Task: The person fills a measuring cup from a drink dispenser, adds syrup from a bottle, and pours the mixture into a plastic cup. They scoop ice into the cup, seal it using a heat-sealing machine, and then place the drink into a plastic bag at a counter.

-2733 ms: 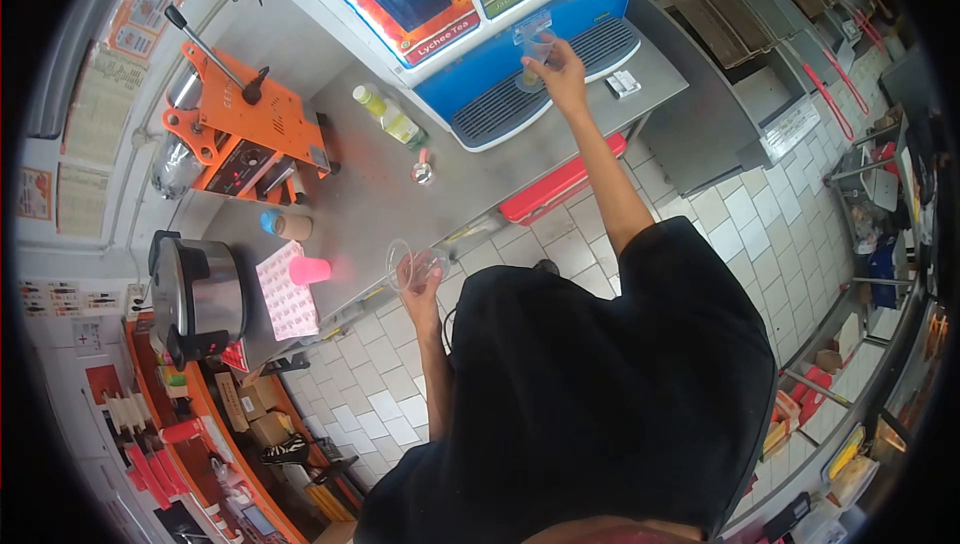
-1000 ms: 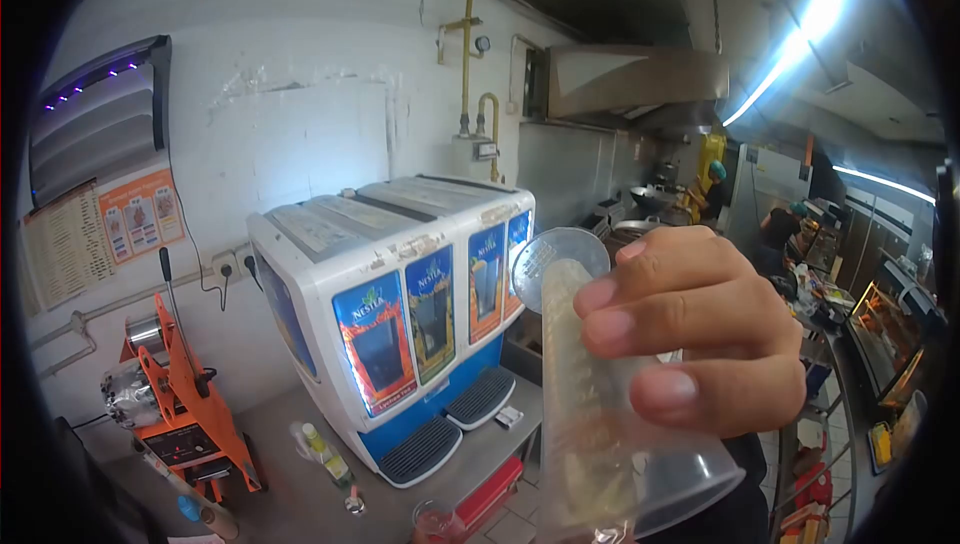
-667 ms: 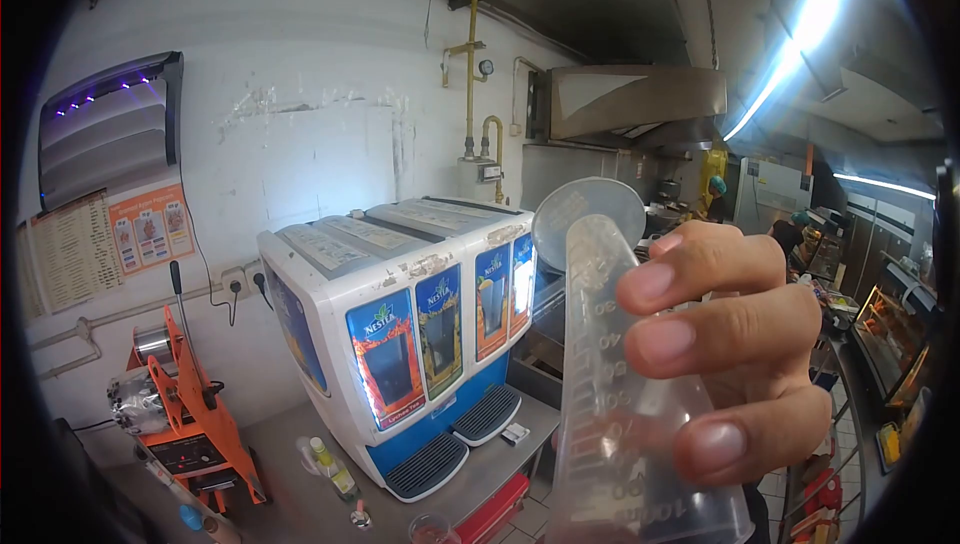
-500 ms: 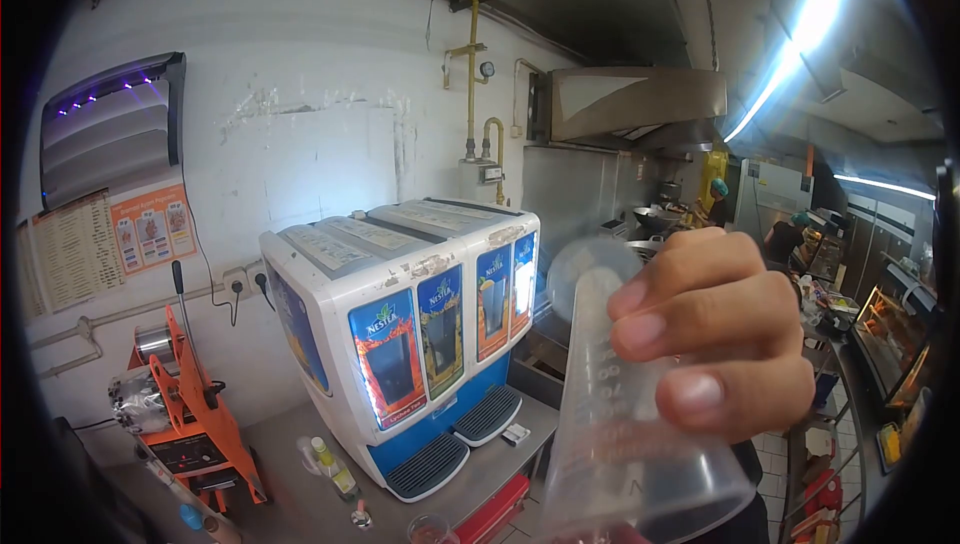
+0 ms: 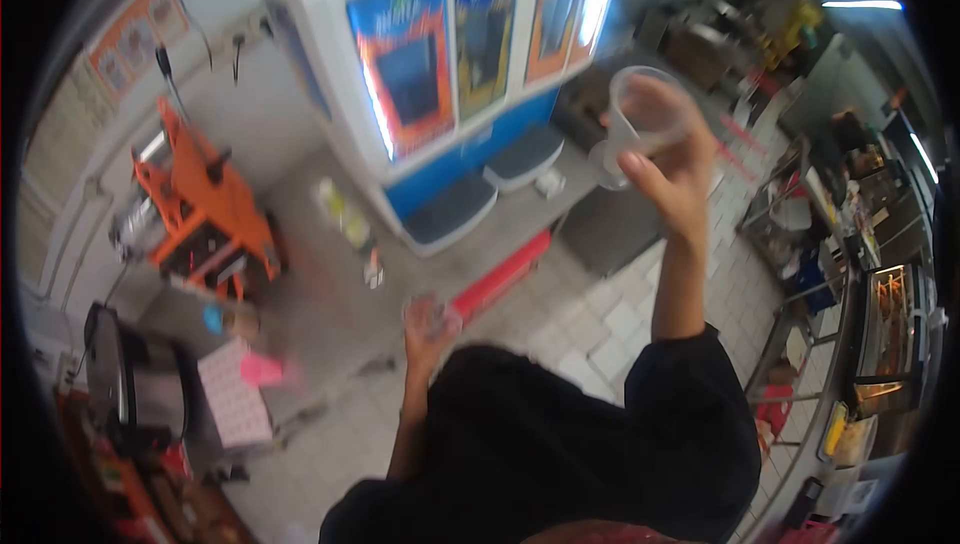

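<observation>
My right hand (image 5: 688, 174) is raised to the right of the drink dispenser (image 5: 350, 94), its fingers wrapped round a clear plastic cup (image 5: 622, 122). The cup is tilted, with its wide mouth upward and its base towards the lower left. Lower down, at the front edge of the steel counter (image 5: 310, 314), my left hand (image 5: 426, 348) is closed on a second clear plastic cup (image 5: 437, 316). Motion blur softens both hands, and the contents of the left cup cannot be made out.
On the counter stand an orange cup-sealing machine (image 5: 200, 209), a bottle with yellow-green colour (image 5: 343, 214) and a dark cooker-like pot (image 5: 135, 374). A pink-patterned sheet (image 5: 232, 394) lies nearby. A red bar (image 5: 500, 274) runs by the counter edge. Shelving and a lit food warmer (image 5: 888, 319) stand right.
The view has tipped downward. My right hand has moved away from the camera, and its cup has turned from base up to mouth up. My left hand has come into view.
</observation>
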Available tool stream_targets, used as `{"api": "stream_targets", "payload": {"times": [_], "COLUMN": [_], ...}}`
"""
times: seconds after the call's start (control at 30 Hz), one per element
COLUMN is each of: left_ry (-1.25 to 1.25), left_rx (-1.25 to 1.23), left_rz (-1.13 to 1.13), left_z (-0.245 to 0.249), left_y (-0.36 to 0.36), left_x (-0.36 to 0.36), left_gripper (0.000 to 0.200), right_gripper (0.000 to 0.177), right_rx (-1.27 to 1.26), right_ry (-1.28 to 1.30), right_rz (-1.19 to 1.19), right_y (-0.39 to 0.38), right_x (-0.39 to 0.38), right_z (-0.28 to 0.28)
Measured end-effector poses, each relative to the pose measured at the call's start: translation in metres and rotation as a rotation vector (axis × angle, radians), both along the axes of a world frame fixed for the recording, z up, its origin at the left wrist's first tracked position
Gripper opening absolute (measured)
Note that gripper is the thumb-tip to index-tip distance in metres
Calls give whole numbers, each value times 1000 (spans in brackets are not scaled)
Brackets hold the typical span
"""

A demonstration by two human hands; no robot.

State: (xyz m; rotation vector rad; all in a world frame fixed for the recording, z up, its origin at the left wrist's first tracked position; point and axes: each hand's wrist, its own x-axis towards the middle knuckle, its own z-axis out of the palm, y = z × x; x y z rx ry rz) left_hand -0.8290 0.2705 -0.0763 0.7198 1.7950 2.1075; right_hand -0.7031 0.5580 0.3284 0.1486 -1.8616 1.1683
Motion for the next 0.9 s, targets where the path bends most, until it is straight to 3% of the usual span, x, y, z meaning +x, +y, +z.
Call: {"api": "stream_targets", "payload": {"times": [0.17,0.27,0.37,0.53,0.73,0.9], "left_ry": [-173,-315,-206,-283,-375,-386], "left_rx": [219,177,146,195,251,246], "left_rz": [-55,-30,-69,-35,28,8], "left_z": [30,69,69,88,94,95], "left_y": [-23,-29,-33,-33,-34,-35], "left_x": [14,30,35,55,77,79], "left_gripper": [91,97,102,105,107,105], "right_gripper": [61,60,60,65,48,46], "right_rx": [-417,-358,-250,-138,-105,-69], "right_ry": [-395,-351,-308,-388,-310,-306], "right_rz": [-3,-39,-76,-177,-220,-228], "right_y": [47,60,65,74,66,65], "right_x": [-68,-123,-183,-249,-271,-270], "right_z": [-223,-314,-332,-307,-303,-303]}}
